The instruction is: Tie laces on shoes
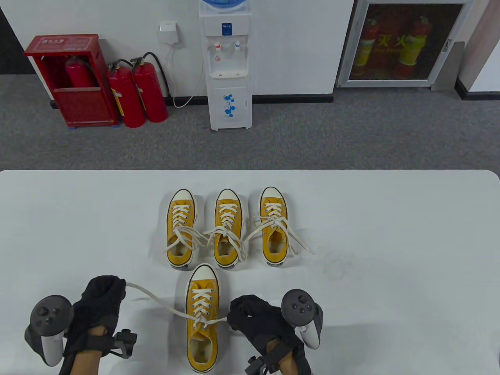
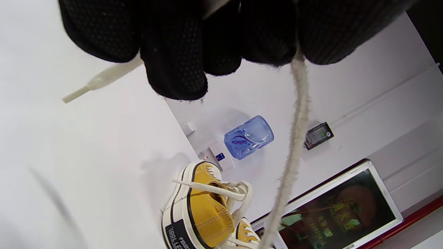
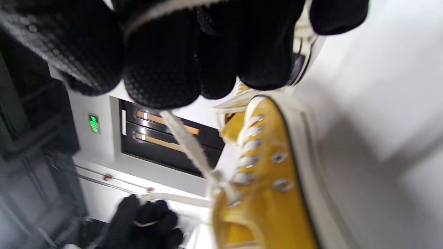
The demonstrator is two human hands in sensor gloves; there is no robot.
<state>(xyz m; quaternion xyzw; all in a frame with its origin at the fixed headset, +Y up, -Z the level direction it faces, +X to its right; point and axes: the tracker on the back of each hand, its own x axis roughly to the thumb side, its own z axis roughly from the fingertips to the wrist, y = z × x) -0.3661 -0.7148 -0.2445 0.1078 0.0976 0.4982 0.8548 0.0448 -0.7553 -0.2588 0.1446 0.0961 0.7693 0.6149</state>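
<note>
A yellow shoe [image 1: 202, 318] sits on the white tabletop [image 1: 390, 234], closest to the person, toe pointing away from them. Three more yellow shoes [image 1: 227, 228] stand in a row just past its toe, and their laces lie loose and messy.

The left hand [image 1: 99, 304] is off to the left of the near shoe. Its grip is curled tight around one lace [image 1: 156, 299], and the plastic tip pokes out past the fingers [image 2: 173, 58] in the left wrist view. The right hand [image 1: 254, 316] is just beside the shoe on the right. Its grip is closed on the other lace [image 1: 216, 321], which is much shorter on that side.

The two laces cross at the top holes of the near shoe and look pulled tight. I think this is the first knot being snugged down.

To do it well, I think both hands should pull out to the sides with the same gentle force, so the knot stays in the middle of the shoe. Pulling too hard could drag the shoe along the tabletop or tip it. The left lace is long, so that hand may need to slide closer to the shoe before it makes a loop. The bow is not made yet.
</note>
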